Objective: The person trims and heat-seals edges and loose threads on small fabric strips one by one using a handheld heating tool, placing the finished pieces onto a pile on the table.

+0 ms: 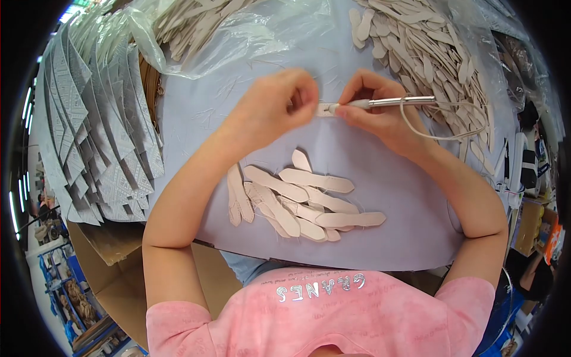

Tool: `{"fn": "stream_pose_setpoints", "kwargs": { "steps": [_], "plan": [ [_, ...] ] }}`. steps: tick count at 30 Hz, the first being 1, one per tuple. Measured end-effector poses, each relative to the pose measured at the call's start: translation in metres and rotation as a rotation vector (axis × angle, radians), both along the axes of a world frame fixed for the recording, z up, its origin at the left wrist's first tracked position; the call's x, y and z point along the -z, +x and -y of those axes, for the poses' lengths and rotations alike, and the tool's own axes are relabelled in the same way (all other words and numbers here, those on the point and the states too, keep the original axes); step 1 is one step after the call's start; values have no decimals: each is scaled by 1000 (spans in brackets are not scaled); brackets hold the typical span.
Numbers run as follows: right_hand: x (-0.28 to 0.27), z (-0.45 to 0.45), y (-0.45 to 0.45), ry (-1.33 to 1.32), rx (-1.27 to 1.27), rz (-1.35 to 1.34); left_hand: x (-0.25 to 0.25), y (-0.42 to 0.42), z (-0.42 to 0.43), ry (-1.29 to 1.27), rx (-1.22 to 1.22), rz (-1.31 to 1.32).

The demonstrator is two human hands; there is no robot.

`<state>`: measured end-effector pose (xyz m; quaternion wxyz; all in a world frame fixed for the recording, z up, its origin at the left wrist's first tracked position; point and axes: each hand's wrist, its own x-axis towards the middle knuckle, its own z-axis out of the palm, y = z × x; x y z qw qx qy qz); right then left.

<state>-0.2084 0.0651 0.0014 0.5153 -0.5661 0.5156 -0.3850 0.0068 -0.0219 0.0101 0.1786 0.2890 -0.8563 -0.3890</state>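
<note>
Watching the feed remotely. I see the right hand [377, 113] clamped on a pen-like tool [404, 102], pinched close to its pale tip, silver end pointing out to the right. I take the low grip to be for fine control. A cord [440, 138] loops from it around the right wrist, away from the tip.

The strip [328, 109] sits between the two hands, tool tip at its right end. Left hand [284, 102] is curled at the strip's other end; fingers blurred, so I cannot tell whether they grip it. Two hands so close suggest steadying on one side, tool on the other. I also can't tell if the strip touches the table [410, 232].

Small pile of pieces [321, 178] lies between the forearms, near the body, overlapping loosely; placed, I judge, for short reach. Larger heap [416, 53] at far right, another [196, 24] at far left, both off to the sides, which leaves working room between them.

Containers: clear plastic [262, 41] spreads beside and partly over the far-left heap. Grey sheets [101, 131] stand fanned at left. Below the table edge, a cardboard box [110, 282]; contents unseen by me.
</note>
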Motion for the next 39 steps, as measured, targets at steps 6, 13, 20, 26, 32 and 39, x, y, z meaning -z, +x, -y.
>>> {"fn": "stream_pose_setpoints", "kwargs": {
  "steps": [6, 13, 20, 26, 32, 39],
  "plan": [
    [3, 1, -3, -27, 190, 470, -31, 9, -25, -173, 287, 126],
    [-9, -10, -2, -53, 231, 704, -26, 7, -21, 55, 176, 236],
    [-7, -18, 9, 44, -2, 181, -5, 14, -25, -17, 58, 25],
    [-2, -19, 9, 64, -5, 120, -3, 9, -30, -229, 107, 94],
    [-1, -21, 14, 23, 5, 25, -2, 12, -23, -40, 120, 83],
    [-1, -22, 16, -7, 23, -20, -7, 10, -23, -30, 107, 80]
  ]
}}
